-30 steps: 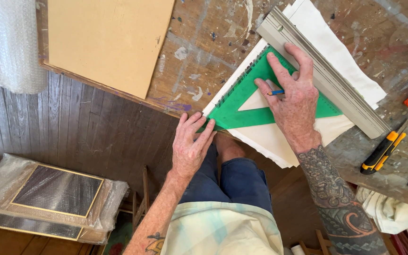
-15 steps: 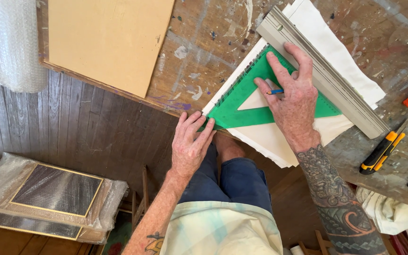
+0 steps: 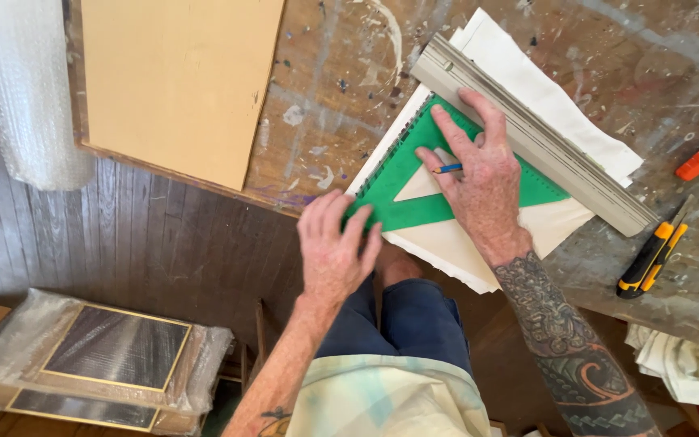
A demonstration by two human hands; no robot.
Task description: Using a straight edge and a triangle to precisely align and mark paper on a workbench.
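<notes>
Your right hand (image 3: 487,182) lies flat on a green plastic triangle (image 3: 402,174) with a triangle-shaped hole in the middle. A thin blue pencil (image 3: 447,169) is pinched between your fingers, and its tip points left. The triangle sits on a stack of white paper (image 3: 527,81) with rough edges, which hangs a little over the near edge of the desk (image 3: 608,48). One long edge of the triangle rests against a grey metal bar (image 3: 544,146) with ridges. The bar runs slanted, from upper left to lower right. Your left hand (image 3: 335,247) is open and grips nothing; its fingertips press down on the triangle's left corner. The desk is old wood with paint splats. A smooth tan board (image 3: 180,81) lies to the left.
</notes>
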